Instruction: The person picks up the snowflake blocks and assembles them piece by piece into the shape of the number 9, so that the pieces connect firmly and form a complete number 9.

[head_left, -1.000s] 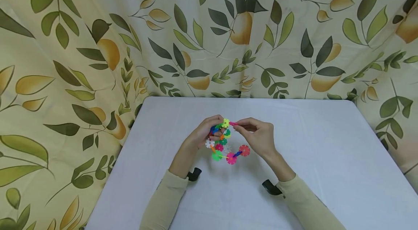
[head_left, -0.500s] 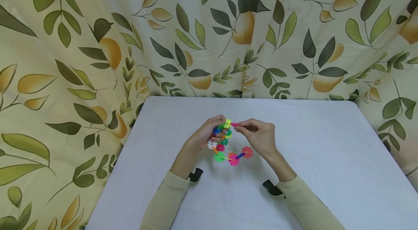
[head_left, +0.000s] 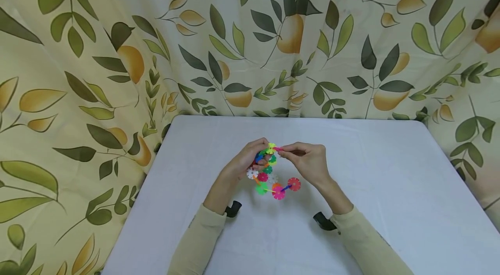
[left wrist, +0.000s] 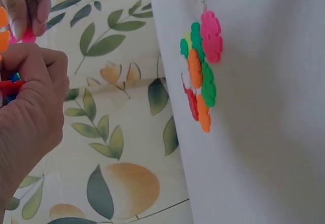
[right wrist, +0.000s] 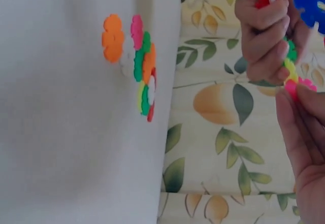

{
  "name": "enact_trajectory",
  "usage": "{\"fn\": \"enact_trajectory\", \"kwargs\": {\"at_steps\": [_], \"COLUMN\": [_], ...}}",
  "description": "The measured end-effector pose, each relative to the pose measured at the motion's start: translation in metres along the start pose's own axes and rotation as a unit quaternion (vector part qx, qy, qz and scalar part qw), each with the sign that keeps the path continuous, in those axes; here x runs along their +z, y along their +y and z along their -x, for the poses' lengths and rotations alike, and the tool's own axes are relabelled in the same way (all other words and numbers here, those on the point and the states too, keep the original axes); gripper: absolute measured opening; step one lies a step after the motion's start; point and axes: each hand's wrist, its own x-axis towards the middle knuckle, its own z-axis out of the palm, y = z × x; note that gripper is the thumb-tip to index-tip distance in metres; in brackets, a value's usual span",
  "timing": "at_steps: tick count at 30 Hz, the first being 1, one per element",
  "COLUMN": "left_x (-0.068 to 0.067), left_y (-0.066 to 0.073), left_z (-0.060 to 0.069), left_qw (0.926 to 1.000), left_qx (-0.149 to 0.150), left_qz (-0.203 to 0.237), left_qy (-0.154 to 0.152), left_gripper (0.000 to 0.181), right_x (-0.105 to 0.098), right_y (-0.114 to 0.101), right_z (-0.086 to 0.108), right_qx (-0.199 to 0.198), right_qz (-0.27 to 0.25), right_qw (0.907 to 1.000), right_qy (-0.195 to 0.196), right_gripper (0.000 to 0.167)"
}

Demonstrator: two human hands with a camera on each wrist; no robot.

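Observation:
My left hand [head_left: 243,160] grips a chain of interlocking notched plastic discs in the head view. From it the chain hangs past a white disc [head_left: 252,173], a light green disc [head_left: 261,188] and a pink disc [head_left: 278,192] to a coral-red disc [head_left: 294,184]. A yellow disc [head_left: 271,148] sticks out at the left fingertips. Thumb and fingers of my right hand [head_left: 310,161] pinch a bright pink disc [right wrist: 291,89] that touches the yellow one; how deeply they interlock is hidden. Blue and green discs are partly covered by the left fingers.
Loose discs lie grouped on the white table [head_left: 371,171] beneath the hands, among them an orange disc [right wrist: 112,38], a pink disc [left wrist: 211,37] and a green disc [left wrist: 208,84]. A leaf-and-fruit curtain [head_left: 234,27] hangs behind the table. Black wrist-camera mounts show under both wrists.
Both hands stay almost in place, still meeting at the yellow and pink discs. The hanging chain end has shifted slightly, and an orange disc on the table now shows behind it.

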Motion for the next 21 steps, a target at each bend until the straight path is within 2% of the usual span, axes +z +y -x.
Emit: {"fn": "enact_trajectory", "kwargs": {"at_steps": [5, 8, 11, 16, 21], "left_x": [-0.005, -0.009, -0.013, -0.017, -0.017], "left_y": [0.005, 0.008, 0.009, 0.010, 0.010], "left_z": [0.002, 0.004, 0.005, 0.006, 0.007], "left_qw": [0.9999, 0.9998, 0.9984, 0.9965, 0.9957], "left_qx": [-0.001, 0.009, 0.014, 0.021, 0.026], "left_qz": [0.015, -0.011, -0.048, -0.076, -0.082], "left_qy": [0.000, 0.012, 0.025, 0.028, 0.034], "left_gripper": [0.022, 0.024, 0.025, 0.031, 0.030], "right_x": [-0.008, -0.009, -0.005, 0.006, 0.018], "right_y": [0.003, 0.009, 0.020, 0.042, 0.055], "right_z": [-0.003, -0.005, -0.006, -0.008, -0.013], "right_qx": [0.044, 0.079, 0.112, 0.147, 0.202], "right_qz": [-0.001, 0.018, 0.059, 0.135, 0.176], "right_qw": [0.9981, 0.9948, 0.9883, 0.9680, 0.9405], "right_qy": [-0.043, -0.061, -0.086, -0.152, -0.209], "right_gripper": [0.018, 0.019, 0.017, 0.019, 0.026]}}
